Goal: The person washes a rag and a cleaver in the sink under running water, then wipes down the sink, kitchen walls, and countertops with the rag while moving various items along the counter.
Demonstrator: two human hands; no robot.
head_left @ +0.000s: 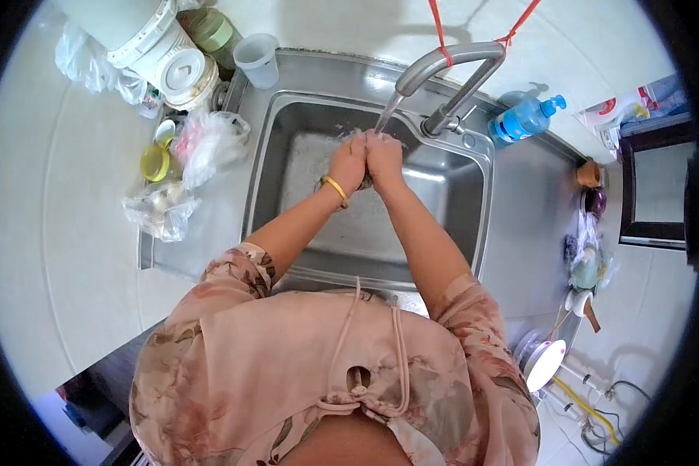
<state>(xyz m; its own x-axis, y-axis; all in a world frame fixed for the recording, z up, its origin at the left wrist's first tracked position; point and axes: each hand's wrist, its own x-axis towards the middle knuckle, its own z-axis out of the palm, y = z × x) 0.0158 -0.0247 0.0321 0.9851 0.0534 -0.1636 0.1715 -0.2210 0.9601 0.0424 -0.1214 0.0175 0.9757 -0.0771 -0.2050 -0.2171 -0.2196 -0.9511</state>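
Water runs from the curved metal faucet [450,58] onto my two hands, which are held together over the steel sink [349,233]. My left hand [348,161], below a yellow bracelet [336,192] on the wrist, is closed and pressed against the other. My right hand [384,158] is closed too, its fingers meeting those of my left hand under the stream. Something small and dark shows between and just beneath the palms; I cannot make out what it is.
A blue soap bottle [524,120] stands right of the faucet. Left of the sink are a clear plastic cup [258,62], plastic bags [210,147] and a white bucket [182,70]. A dark-framed window [660,186] is at the far right.
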